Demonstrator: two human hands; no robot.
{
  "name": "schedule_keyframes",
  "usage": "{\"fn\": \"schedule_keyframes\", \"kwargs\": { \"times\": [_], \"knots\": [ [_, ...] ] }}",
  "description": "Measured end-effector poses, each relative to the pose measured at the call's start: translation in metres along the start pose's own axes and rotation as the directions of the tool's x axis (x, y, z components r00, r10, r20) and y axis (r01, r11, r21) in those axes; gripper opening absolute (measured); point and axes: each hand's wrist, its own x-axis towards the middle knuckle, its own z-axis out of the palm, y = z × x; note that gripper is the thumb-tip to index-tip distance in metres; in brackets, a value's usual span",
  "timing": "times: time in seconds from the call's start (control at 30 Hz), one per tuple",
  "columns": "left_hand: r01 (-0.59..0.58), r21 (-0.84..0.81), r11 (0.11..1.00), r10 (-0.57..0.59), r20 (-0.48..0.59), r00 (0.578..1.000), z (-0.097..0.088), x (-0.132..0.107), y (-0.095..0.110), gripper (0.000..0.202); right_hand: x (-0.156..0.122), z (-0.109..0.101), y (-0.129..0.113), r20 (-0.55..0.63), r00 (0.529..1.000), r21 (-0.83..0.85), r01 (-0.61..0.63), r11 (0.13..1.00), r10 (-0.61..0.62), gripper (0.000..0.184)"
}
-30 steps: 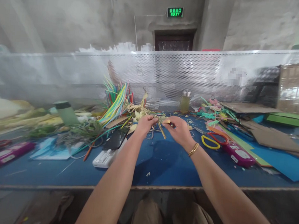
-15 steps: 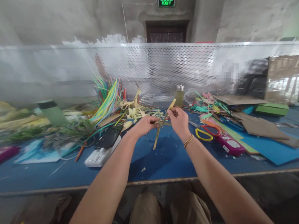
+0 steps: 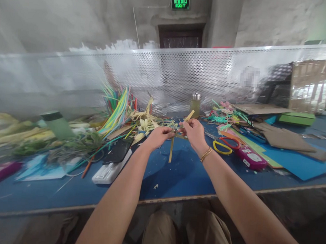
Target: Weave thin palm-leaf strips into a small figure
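Observation:
My left hand (image 3: 159,135) and my right hand (image 3: 193,133) meet above the blue table (image 3: 182,174), both pinched on thin yellowish leaf strips (image 3: 171,152). One strip hangs down from between the hands toward the table. Another end sticks up past my right fingers. A gold bracelet (image 3: 206,154) sits on my right wrist. Just behind the hands lies a heap of pale leaf strips (image 3: 143,122).
Coloured strips (image 3: 118,108) fan up at the left, with a green bottle (image 3: 56,124), a black phone (image 3: 118,151) and a white case (image 3: 109,170). Yellow and red scissors (image 3: 224,145), a magenta case (image 3: 250,158), cardboard and blue sheets lie right. A perforated metal screen (image 3: 182,75) backs the table.
Both hands lifted from the strip heap toward me, bringing the strips up off the table. A long strip now dangles between them. The camera shifted slightly.

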Motion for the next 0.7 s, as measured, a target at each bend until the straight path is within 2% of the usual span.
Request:
{"fn": "schedule_keyframes", "kwargs": {
  "times": [0.13, 0.23, 0.4, 0.53, 0.7],
  "knots": [
    [0.006, -0.028, 1.000, -0.006, -0.014, 1.000, 0.001, 0.002, -0.004, 0.013, -0.004, 0.001, -0.005, 0.098, 0.995, 0.038, 0.009, 0.999, -0.012, 0.034],
    [0.003, -0.125, 0.992, -0.008, -0.039, 0.999, 0.002, 0.003, -0.008, 0.022, -0.005, 0.002, -0.006, 0.155, 0.987, 0.049, 0.026, 0.998, -0.033, 0.035],
    [-0.018, -0.195, 0.981, 0.006, -0.059, 0.998, 0.005, 0.003, -0.008, 0.015, -0.005, 0.002, -0.005, 0.108, 0.994, 0.089, 0.013, 0.996, -0.022, 0.043],
    [0.001, -0.210, 0.978, -0.009, -0.039, 0.999, 0.006, 0.001, -0.002, 0.014, -0.005, 0.002, -0.005, 0.110, 0.994, 0.117, -0.004, 0.993, -0.009, 0.039],
    [0.068, -0.201, 0.977, -0.079, -0.047, 0.996, 0.005, 0.000, 0.002, 0.006, -0.003, 0.002, -0.005, 0.126, 0.991, 0.140, 0.017, 0.990, -0.035, 0.027]
  ]
}}
